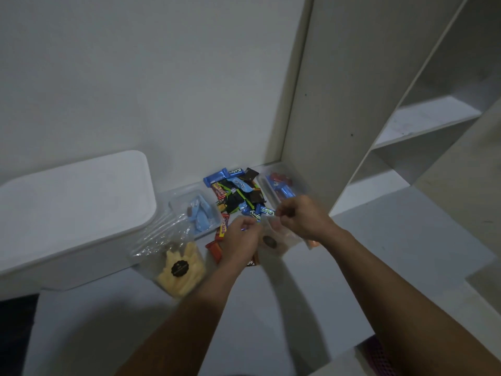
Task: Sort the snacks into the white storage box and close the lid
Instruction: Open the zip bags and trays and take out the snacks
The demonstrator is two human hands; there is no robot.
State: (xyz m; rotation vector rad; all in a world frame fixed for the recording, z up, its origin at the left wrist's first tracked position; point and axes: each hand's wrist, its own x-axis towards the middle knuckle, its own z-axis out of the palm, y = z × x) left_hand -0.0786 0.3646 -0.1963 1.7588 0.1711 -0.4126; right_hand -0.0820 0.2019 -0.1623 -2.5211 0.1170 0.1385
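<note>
**Snacks still loose on the floor, white box lidded**

Snacks [237, 195] lie heaped on the floor against the wall, between two clear trays. The grip is two-handed: the left hand [241, 238] and the right hand [301, 217] each pinch the upper edge of a small clear bag [272, 240] with a dark round label, held just above the near side of the heap. It looks as though the bag's mouth is being pulled apart or pressed closed; which, the view does not settle.

Outward, the left tray [199, 213] holds light-blue packets and the right tray [282, 185], by the shelf unit's [339, 104] upright, holds red and blue ones. A second clear bag [180, 270] of pale sticks sits near the white storage box [73, 202], whose lid [81, 183] appears to be on.

The step in hand seems to be handling one bagged snack. Next, the box will need opening before anything goes in.
</note>
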